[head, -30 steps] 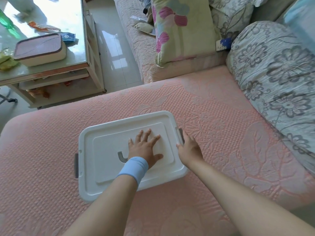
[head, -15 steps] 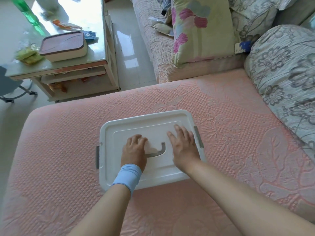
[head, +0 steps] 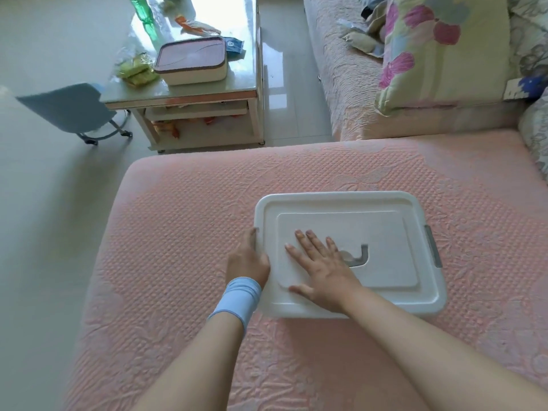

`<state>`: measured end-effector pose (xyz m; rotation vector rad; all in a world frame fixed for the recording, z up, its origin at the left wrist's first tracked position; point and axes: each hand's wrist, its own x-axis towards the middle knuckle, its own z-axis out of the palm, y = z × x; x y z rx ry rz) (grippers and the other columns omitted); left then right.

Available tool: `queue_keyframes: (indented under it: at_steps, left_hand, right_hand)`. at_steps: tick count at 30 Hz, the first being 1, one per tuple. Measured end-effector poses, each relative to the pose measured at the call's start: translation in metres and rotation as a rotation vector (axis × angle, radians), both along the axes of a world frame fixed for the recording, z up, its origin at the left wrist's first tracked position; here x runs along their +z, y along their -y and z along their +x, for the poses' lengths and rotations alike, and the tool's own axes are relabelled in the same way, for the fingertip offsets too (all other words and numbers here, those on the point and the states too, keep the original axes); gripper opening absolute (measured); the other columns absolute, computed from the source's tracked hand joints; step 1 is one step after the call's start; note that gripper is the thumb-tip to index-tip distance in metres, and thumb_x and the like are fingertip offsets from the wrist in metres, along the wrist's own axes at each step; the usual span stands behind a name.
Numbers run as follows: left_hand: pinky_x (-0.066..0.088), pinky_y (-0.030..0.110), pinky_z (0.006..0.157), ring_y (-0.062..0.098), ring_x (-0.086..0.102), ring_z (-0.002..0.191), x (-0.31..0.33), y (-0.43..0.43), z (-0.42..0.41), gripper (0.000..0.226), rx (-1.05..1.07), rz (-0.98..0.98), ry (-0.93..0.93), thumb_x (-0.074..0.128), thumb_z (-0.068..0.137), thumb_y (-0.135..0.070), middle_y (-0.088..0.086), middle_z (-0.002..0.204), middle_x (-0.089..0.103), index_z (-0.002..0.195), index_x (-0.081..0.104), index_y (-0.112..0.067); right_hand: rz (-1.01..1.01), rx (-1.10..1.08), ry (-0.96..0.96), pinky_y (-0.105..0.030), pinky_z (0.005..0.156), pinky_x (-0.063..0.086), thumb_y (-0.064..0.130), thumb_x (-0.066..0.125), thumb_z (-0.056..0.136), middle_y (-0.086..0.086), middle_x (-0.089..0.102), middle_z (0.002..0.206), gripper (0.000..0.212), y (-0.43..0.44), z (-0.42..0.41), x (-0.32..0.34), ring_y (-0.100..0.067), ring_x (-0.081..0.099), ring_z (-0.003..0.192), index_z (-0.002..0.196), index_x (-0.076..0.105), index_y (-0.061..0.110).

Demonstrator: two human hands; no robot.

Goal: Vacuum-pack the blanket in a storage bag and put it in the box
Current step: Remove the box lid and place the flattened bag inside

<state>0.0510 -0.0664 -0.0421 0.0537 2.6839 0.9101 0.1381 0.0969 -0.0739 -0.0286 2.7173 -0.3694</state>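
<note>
Head view: white box (head: 415, 304) on pink sofa seat (head: 184, 232), lid (head: 341, 223) on. Blanket unseen, presumably inside. Right grip (head: 324, 271) flat, fingers straight, pressing lid. Left grip (head: 247, 259) curled over lid's left edge; clasp there hidden. Risks: soft seat lets box rock under press; hidden clasp only half-caught; fingertip pinched; bulging contents pop lid.

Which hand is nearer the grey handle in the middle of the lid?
Right. The right hand lies flat on the white lid, partly covering the grey handle; the left hand grips the lid's left edge, apart from the handle.
</note>
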Motion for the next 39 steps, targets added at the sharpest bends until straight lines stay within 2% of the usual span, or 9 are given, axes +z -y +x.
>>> queue_keyframes:
  at_steps: [5,9,12,18,23,26,31,34,39]
  left_hand:
    - [0.048,0.032,0.082,0.031,0.066,0.088,0.004,-0.002,0.003,0.050,-0.011,-0.028,-0.054,0.056,0.083,-0.012,0.006,0.093,0.071,0.127,0.053,-0.034]
    - [0.047,0.035,0.078,0.032,0.065,0.089,0.007,-0.014,-0.003,0.053,-0.078,-0.176,-0.047,0.051,0.089,-0.017,0.009,0.096,0.070,0.137,0.042,-0.037]
    - [0.047,0.038,0.086,0.033,0.062,0.101,0.009,-0.034,-0.009,0.057,-0.148,-0.212,-0.054,0.051,0.092,-0.023,0.006,0.120,0.064,0.145,0.033,-0.035]
    - [0.032,0.037,0.109,0.028,0.043,0.129,0.008,-0.099,-0.011,0.065,-0.296,-0.042,-0.060,0.058,0.088,-0.020,0.003,0.147,0.043,0.147,0.034,-0.020]
    - [0.014,0.040,0.118,0.028,0.008,0.146,0.012,-0.157,0.023,0.054,-0.631,-0.331,-0.090,0.052,0.093,-0.039,0.006,0.162,0.006,0.145,0.035,-0.037]
    - [0.000,0.040,0.120,0.029,-0.004,0.148,0.012,-0.191,0.036,0.053,-0.768,-0.377,-0.030,0.038,0.098,-0.045,0.007,0.163,-0.003,0.149,0.028,-0.037]
    - [-0.018,0.045,0.117,0.040,-0.031,0.141,-0.001,-0.256,0.054,0.068,-0.878,-0.459,0.046,0.029,0.094,-0.066,0.019,0.159,-0.018,0.154,0.016,-0.037]
    - [-0.015,0.046,0.116,0.043,-0.031,0.140,-0.006,-0.280,0.052,0.074,-0.861,-0.470,-0.002,0.036,0.089,-0.072,0.016,0.160,-0.019,0.152,0.017,-0.040]
    - [-0.007,0.053,0.117,0.030,-0.025,0.146,-0.004,-0.358,0.062,0.070,-0.945,-0.463,-0.185,0.051,0.086,-0.065,0.006,0.162,-0.017,0.148,0.025,-0.046]
  right_hand:
    - [0.020,0.006,0.019,-0.047,0.119,-0.017,0.082,0.006,0.069,0.007,-0.034,0.160,0.099,0.000,-0.003,0.004,-0.015,-0.030,0.148,0.155,-0.015,0.039]
    - [0.033,0.098,0.003,-0.057,0.116,-0.019,0.094,0.030,0.060,-0.005,-0.035,0.159,0.124,-0.008,0.006,0.004,-0.023,-0.034,0.146,0.157,-0.016,0.032]
    - [0.092,0.127,0.052,-0.066,0.110,-0.022,0.087,0.046,0.057,-0.001,-0.042,0.156,0.129,-0.028,0.021,0.005,-0.022,-0.040,0.143,0.150,-0.029,0.041]
    - [0.080,-0.335,0.194,-0.076,0.108,-0.013,0.087,0.053,0.066,0.013,-0.048,0.151,0.126,-0.078,0.040,0.007,-0.025,-0.043,0.140,0.145,-0.035,0.042]
    - [-0.042,-0.779,0.161,-0.077,0.107,-0.005,0.093,0.056,0.055,0.005,-0.039,0.158,0.135,-0.125,0.050,0.012,-0.016,-0.033,0.147,0.150,-0.026,0.044]
    - [-0.103,-0.943,0.146,-0.074,0.110,-0.003,0.086,0.066,0.057,0.002,-0.035,0.160,0.140,-0.160,0.055,0.017,-0.015,-0.029,0.148,0.156,-0.017,0.034]
    - [0.014,-0.854,0.152,-0.068,0.114,-0.002,0.078,0.069,0.063,0.001,-0.038,0.159,0.128,-0.231,0.127,0.016,-0.018,-0.031,0.148,0.153,-0.018,0.046]
    - [0.067,-0.756,0.141,-0.064,0.118,-0.002,0.077,0.066,0.066,0.006,-0.041,0.156,0.125,-0.262,0.176,0.011,-0.016,-0.032,0.147,0.150,-0.022,0.049]
    - [0.052,-0.946,0.110,-0.063,0.116,-0.011,0.093,0.046,0.062,0.003,-0.035,0.160,0.122,-0.300,0.202,0.003,-0.015,-0.033,0.147,0.153,-0.019,0.044]
